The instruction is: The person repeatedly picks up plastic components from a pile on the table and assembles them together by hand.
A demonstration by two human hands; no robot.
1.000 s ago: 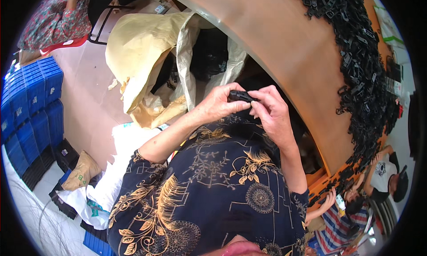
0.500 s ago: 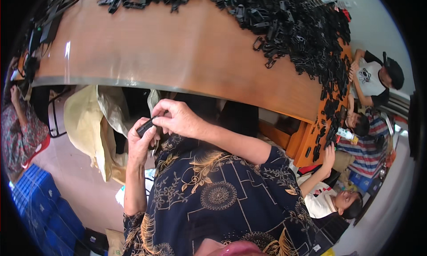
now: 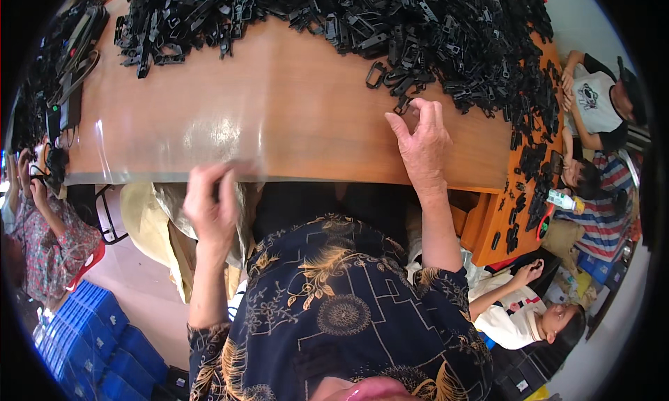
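Observation:
My right hand [image 3: 422, 144] reaches over the table to the near edge of a big heap of black plastic parts [image 3: 390, 25]. Its thumb and forefinger stand apart beside a small black part [image 3: 402, 105] at the heap's fringe; whether they touch it is unclear. A frame-shaped black part [image 3: 376, 75] lies just beyond. On the left, my left hand [image 3: 211, 202] hovers at the table's front edge, its fingers smeared by motion. Whether it holds anything cannot be made out.
The brown table [image 3: 209, 101] has a clear sheet over its front edge. More black parts [image 3: 533, 164] run along the right side. A bottle [image 3: 563, 201] stands near co-workers at the right; another person [image 3: 56, 241] sits at the left by blue crates [image 3: 83, 331]. A beige sack [image 3: 150, 227] hangs below the table.
My hands were together above my lap, holding a small black part. They have separated: the right went forward to the heap, the left stayed back. The view has shifted.

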